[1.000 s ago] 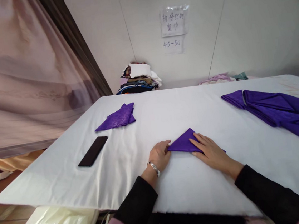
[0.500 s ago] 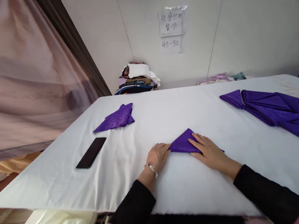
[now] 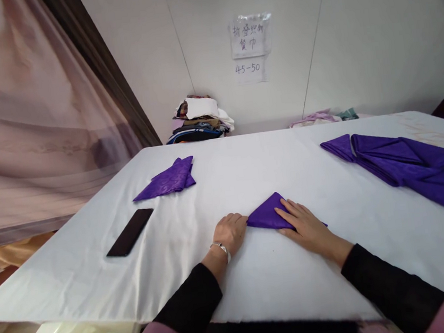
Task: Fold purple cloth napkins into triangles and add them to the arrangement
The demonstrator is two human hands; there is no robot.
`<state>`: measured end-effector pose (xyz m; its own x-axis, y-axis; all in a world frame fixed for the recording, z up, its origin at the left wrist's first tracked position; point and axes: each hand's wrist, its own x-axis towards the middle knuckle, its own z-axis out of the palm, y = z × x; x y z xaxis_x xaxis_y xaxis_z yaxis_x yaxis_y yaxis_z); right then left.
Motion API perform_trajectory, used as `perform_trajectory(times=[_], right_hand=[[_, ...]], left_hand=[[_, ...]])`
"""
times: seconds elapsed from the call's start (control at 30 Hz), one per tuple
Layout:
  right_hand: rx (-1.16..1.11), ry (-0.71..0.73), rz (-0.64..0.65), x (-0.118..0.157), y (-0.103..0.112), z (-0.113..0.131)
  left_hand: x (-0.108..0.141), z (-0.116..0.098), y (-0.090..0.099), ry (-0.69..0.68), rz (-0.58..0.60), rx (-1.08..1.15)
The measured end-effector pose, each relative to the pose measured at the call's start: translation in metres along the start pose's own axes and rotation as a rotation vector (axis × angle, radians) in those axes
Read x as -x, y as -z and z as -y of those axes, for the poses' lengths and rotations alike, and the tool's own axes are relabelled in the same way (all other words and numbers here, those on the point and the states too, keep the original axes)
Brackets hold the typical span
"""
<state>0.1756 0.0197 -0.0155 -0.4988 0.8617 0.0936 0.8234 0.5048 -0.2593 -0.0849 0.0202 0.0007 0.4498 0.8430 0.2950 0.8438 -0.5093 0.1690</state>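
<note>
A purple cloth napkin [image 3: 266, 215], folded into a triangle, lies on the white-covered table [image 3: 230, 171] in front of me. My left hand [image 3: 231, 232], with a silver bracelet at the wrist, has its fingers curled together at the napkin's left corner and pinches that tip. Spread flat over the right half is my right hand [image 3: 304, 226], its fingers resting on the cloth and hiding part of it. The right tip of the napkin peeks out beyond this hand.
Another folded purple napkin [image 3: 169, 179] and a black phone [image 3: 130, 232] lie to the left. Larger purple cloths [image 3: 414, 160] are spread at the right. Behind the table's far edge rises a clothes pile [image 3: 199, 121]. A curtain [image 3: 40, 117] hangs at the left.
My left fingers have curled in more tightly at the napkin's left corner. My right hand stays flat on the cloth. The whole view has shifted slightly.
</note>
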Motion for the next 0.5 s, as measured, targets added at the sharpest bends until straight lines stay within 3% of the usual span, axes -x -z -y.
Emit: perform_trajectory(times=[0.17,0.5], right_hand=[[-0.001,0.0,0.007,0.0,0.001,0.0],[-0.022,-0.005,0.007,-0.001,0.0,0.0]], left_hand=[[0.004,-0.001,0.006,-0.028,0.003,0.055],[-0.006,0.001,-0.002,-0.06,0.045,-0.108]])
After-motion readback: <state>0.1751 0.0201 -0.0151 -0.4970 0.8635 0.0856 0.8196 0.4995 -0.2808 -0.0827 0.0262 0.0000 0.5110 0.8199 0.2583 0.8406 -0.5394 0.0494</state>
